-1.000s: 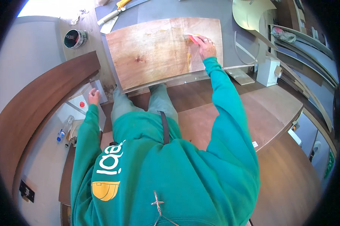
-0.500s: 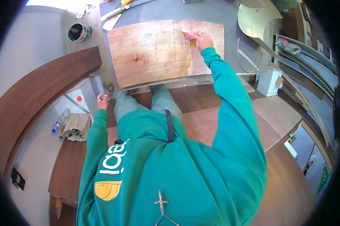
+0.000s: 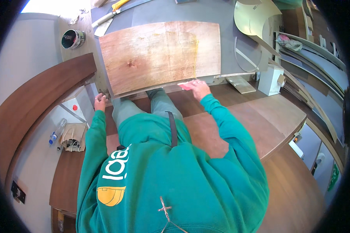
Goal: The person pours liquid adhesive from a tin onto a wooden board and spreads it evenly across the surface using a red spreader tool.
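A reddish-brown wooden panel with a knot lies on the grey work surface in front of me. A yellow, glue-like streak runs down its right part, with fainter smears farther left. My right hand is closed around a small flat red spreader, just off the panel's near edge. Low beside the panel's near left corner hangs my left hand; its fingers are loosely bent and somewhat apart, holding nothing.
An open can with dark contents stands at the far left. A yellow-handled tool lies behind the panel. Curved sheets and a white box are at the right. A long curved brown board and a paper bag are on the left.
My right hand has come down toward me with the red spreader, from the panel's far right part to just past its near edge. The view has shifted slightly; my left hand stays low, holding nothing.
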`<state>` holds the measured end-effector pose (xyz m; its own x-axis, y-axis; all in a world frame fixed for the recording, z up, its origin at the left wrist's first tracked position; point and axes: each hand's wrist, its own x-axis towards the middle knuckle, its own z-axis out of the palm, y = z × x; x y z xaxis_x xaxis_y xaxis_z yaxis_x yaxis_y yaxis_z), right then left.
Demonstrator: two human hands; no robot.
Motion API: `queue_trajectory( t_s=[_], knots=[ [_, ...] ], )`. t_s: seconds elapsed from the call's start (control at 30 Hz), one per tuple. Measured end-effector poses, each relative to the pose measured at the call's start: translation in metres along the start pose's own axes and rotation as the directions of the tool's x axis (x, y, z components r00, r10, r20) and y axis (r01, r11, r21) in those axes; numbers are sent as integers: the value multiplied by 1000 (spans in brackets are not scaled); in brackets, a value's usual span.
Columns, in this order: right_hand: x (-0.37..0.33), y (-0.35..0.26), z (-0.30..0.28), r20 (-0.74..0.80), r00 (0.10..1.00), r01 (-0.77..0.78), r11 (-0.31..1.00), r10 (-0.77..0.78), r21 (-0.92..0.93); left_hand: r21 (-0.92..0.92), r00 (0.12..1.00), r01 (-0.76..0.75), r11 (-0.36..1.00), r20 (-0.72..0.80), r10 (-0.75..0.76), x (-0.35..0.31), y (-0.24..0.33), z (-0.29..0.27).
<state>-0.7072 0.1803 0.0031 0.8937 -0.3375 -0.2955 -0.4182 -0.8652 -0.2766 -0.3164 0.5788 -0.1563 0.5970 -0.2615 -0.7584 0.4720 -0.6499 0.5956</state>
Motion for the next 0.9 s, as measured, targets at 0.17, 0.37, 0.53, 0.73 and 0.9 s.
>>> queue_trajectory(
  t_s=[0.17, 0.37, 0.53, 0.73, 0.9],
  knots=[
    [75, 80, -39, -313, 941, -167, 982, 132, -90, 4, 997, 76, 997, -8, -76, -16, -5, 1],
    [112, 125, -45, -142, 990, -25, 995, 11, -98, -19, 991, 88, 996, -103, -90, -45, 13, 8],
    [155, 142, -70, -239, 968, -96, 992, 73, -87, -51, 982, 125, 991, -139, -131, -62, -7, 15],
    [136, 133, -36, -208, 977, -74, 990, 48, -124, -136, 977, 128, 982, -154, -148, -82, -3, 38],
    [54, 82, -15, -164, 986, -45, 995, 31, -86, -139, 968, 174, 975, -156, -195, -84, -3, 54]
  ],
)
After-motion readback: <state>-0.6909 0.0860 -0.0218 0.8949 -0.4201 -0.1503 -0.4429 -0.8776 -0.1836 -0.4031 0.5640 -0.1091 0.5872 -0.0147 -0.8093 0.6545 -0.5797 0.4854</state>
